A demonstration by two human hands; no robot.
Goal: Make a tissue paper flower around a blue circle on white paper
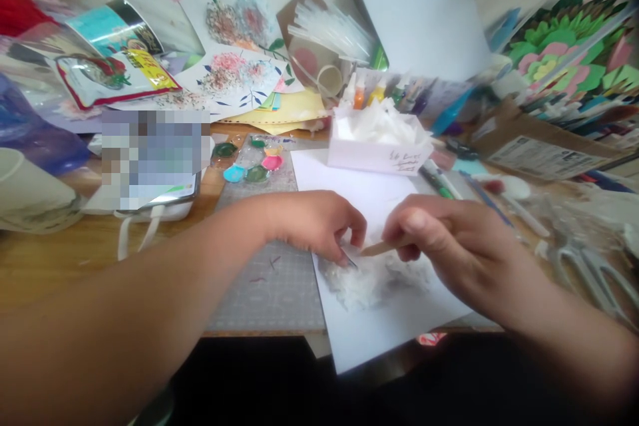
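My right hand (429,229) is closed around a thin wooden stick (384,248), whose tip points left towards my other fingers. Thumb and fingers of my left hand (332,226) are bent together in a pinch near that tip; whatever is between them is too small and blurred to name. Beneath both hands lies a sheet of white paper (359,339), on which a patch of fluffy white scraps (352,289) is spread. Part of the patch looks greyish and is shadowed by my right hand.
A white box (377,153) heaped with white tissue pieces stands behind the hands. Small paint blobs (257,173) sit on the grey cutting mat (269,293). A phone (172,190) and a paper cup (34,193) are at left. Scissors (589,273) lie at right.
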